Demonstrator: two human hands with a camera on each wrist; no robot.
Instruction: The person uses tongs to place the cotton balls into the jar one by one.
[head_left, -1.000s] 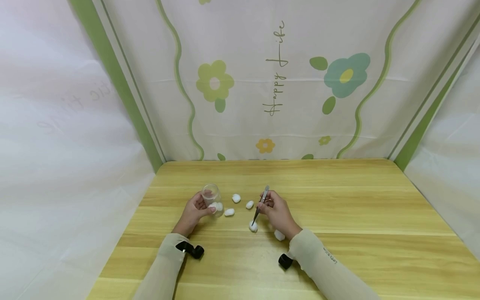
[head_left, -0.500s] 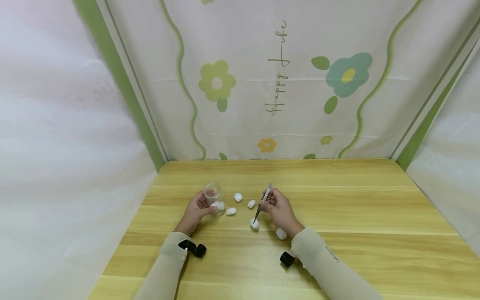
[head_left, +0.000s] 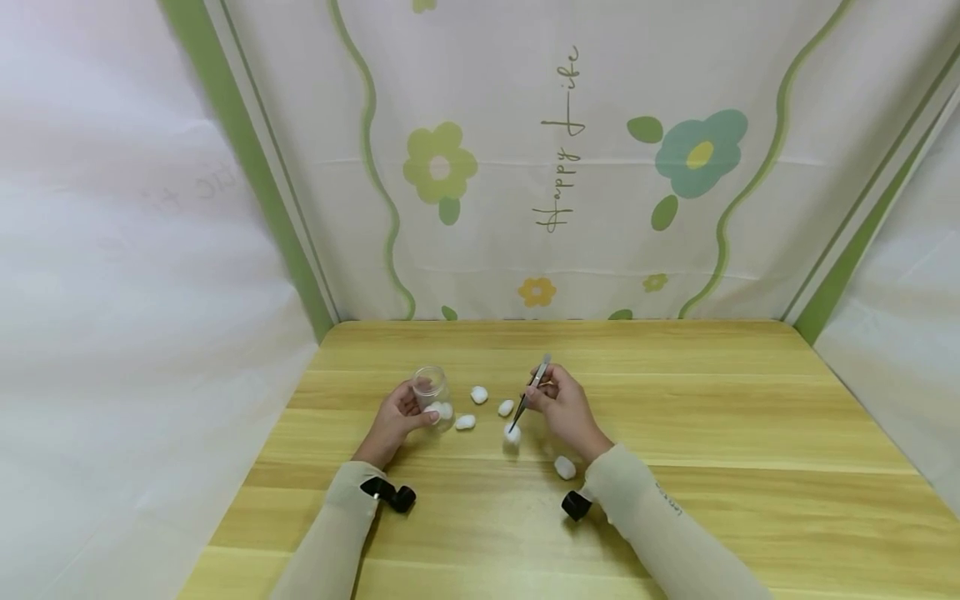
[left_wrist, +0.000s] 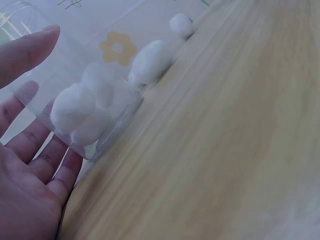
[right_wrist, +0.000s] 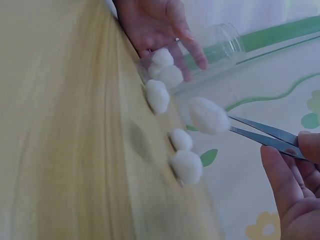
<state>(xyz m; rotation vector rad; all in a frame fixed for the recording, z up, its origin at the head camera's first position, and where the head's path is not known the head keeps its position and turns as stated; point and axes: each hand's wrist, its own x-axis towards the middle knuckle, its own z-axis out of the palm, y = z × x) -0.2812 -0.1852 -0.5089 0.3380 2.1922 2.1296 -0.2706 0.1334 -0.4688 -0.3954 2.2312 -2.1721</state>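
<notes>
My left hand [head_left: 394, 421] curls round a clear jar [head_left: 430, 385] standing on the table, with several cotton balls [left_wrist: 75, 107] at its bottom. The jar's mouth is uncovered. In my right hand [head_left: 564, 408] I pinch metal tweezers [right_wrist: 265, 134] between thumb and fingers. A cotton ball [right_wrist: 209, 116] sits between the tweezer tips; in the right wrist view it hangs off the table, its shadow below it. Loose cotton balls [head_left: 466, 422] lie between the jar and the tweezers.
One more cotton ball [head_left: 565, 467] lies near my right wrist. The wooden table [head_left: 675, 392] reaches back to a fabric wall [head_left: 495, 225] with printed flowers. Pale fabric sheets [head_left: 150, 292] hang at both sides. Each wrist wears a small black camera [head_left: 576, 505].
My right hand has risen slightly and moved away from me, lifting the cotton ball off the table in the tweezers. My left hand stays on the jar. The view has shifted a little.
</notes>
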